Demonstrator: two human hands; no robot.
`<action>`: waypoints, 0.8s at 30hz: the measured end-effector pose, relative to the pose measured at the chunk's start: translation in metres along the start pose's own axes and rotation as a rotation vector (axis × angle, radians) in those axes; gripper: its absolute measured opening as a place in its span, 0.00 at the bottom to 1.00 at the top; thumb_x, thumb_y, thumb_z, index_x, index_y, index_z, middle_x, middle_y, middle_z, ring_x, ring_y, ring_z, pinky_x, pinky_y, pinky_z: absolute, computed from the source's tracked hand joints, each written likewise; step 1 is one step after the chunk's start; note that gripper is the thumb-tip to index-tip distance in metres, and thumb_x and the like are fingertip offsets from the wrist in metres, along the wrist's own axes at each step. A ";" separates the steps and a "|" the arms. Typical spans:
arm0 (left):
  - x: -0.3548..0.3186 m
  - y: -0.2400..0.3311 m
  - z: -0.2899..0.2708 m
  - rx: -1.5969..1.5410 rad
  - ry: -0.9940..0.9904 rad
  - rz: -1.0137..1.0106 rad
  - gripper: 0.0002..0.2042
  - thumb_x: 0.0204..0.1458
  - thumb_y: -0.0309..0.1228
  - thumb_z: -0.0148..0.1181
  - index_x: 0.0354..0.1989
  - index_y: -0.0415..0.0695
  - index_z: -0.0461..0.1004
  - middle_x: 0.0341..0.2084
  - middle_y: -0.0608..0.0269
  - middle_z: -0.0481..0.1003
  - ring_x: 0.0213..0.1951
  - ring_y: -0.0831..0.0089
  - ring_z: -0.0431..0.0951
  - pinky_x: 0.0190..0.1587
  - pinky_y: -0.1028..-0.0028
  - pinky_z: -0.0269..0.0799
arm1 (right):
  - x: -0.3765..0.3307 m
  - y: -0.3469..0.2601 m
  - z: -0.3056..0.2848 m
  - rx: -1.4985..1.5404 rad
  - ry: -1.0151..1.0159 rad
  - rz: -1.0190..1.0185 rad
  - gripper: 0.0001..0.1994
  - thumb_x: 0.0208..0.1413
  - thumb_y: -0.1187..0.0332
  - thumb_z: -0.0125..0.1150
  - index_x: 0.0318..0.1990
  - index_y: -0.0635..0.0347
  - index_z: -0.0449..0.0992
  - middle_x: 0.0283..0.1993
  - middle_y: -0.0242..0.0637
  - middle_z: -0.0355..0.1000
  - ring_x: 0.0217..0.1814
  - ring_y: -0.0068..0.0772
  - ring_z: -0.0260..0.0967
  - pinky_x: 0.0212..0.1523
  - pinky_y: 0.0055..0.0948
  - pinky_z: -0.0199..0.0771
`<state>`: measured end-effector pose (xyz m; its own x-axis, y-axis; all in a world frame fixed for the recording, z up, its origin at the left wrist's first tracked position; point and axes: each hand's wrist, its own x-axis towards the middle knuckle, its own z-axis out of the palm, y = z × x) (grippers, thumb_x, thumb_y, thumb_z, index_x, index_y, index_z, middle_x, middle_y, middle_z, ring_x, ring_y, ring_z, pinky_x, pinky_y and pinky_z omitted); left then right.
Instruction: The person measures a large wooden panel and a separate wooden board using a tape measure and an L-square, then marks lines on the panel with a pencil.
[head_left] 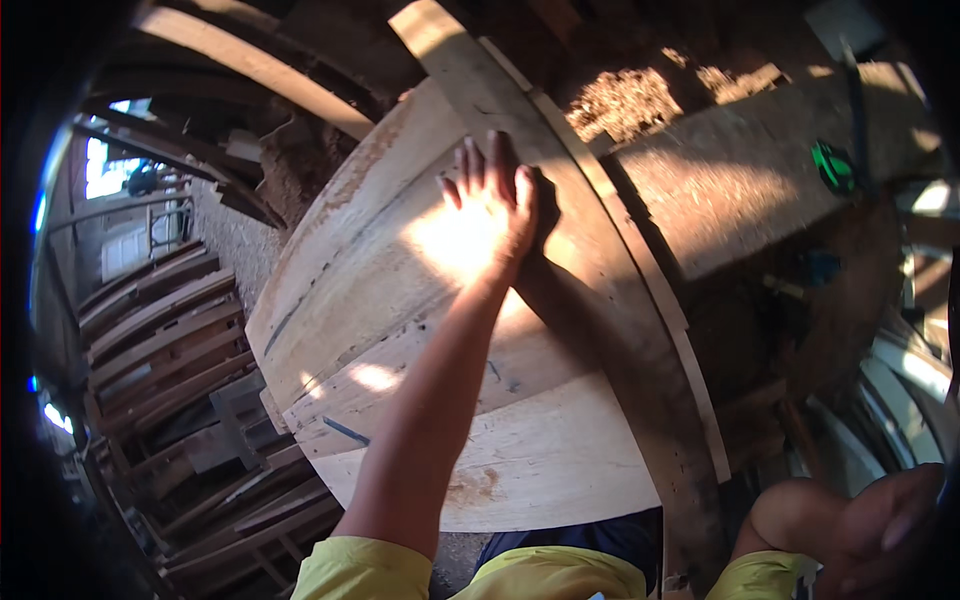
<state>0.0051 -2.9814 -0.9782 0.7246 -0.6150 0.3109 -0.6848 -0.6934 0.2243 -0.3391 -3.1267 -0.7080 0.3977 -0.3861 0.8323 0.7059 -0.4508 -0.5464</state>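
Panel [570, 430], wooden, one. Head view: centre of frame, broad and curved at the edges, built up of planks; a strip [640, 255] is carried along its right edge.

Left hand [485, 215]: laid palm down on the upper middle of the panel, in sunlight; fingers straight and slightly apart, thumb set out to the right, nothing gripped.

Right arm [800, 520]: bent, lower right; its hand is lost in shade near the rim, and whether its fingers are apart or together cannot be told.

Surroundings: shavings [625, 105], upper right of centre; board [710, 195] and green case [833, 167], upper right; stacked timber [165, 335], left.

Step in hand, as judged: surface contact by flat palm, perhaps feeling or steadying. From this pose, light, even pressure is called for in any next move, with fingertips kept flat and splinters at plank seams minded.
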 end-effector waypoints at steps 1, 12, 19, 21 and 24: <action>0.000 0.000 -0.003 0.002 0.000 0.004 0.33 0.66 0.50 0.53 0.77 0.49 0.64 0.73 0.39 0.65 0.76 0.46 0.60 0.77 0.36 0.44 | 0.006 0.017 0.010 -0.118 -0.043 0.047 0.12 0.65 0.54 0.60 0.37 0.47 0.66 0.30 0.24 0.66 0.33 0.24 0.66 0.50 0.36 0.71; 0.004 0.008 -0.021 -0.057 -0.032 -0.069 0.33 0.63 0.48 0.58 0.76 0.50 0.65 0.77 0.57 0.62 0.76 0.45 0.60 0.77 0.34 0.42 | 0.009 0.428 0.115 -0.176 -0.062 0.788 0.06 0.62 0.68 0.64 0.38 0.60 0.83 0.32 0.34 0.84 0.33 0.21 0.81 0.37 0.23 0.78; 0.007 0.009 -0.023 -0.067 -0.039 -0.081 0.33 0.62 0.49 0.58 0.75 0.49 0.67 0.76 0.57 0.64 0.75 0.46 0.62 0.77 0.33 0.43 | 0.007 0.534 0.140 -0.274 -0.188 0.782 0.11 0.63 0.63 0.66 0.47 0.58 0.86 0.35 0.36 0.86 0.40 0.29 0.85 0.43 0.31 0.82; 0.006 0.005 -0.024 -0.059 -0.044 -0.094 0.33 0.62 0.49 0.58 0.75 0.50 0.67 0.76 0.57 0.64 0.75 0.47 0.62 0.77 0.33 0.43 | 0.011 0.536 0.148 -0.356 -0.264 0.745 0.12 0.63 0.60 0.66 0.47 0.55 0.87 0.37 0.36 0.86 0.41 0.32 0.85 0.44 0.32 0.82; 0.006 0.005 -0.024 -0.059 -0.049 -0.094 0.33 0.62 0.50 0.57 0.74 0.50 0.67 0.76 0.57 0.63 0.76 0.47 0.61 0.77 0.33 0.43 | 0.013 0.541 0.149 -0.420 -0.319 0.702 0.13 0.63 0.58 0.66 0.48 0.51 0.89 0.40 0.38 0.87 0.44 0.37 0.86 0.46 0.34 0.83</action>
<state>0.0038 -2.9793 -0.9527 0.7878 -0.5670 0.2405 -0.6159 -0.7266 0.3046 0.1354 -3.2559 -0.9788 0.8482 -0.4706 0.2432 -0.0126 -0.4768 -0.8789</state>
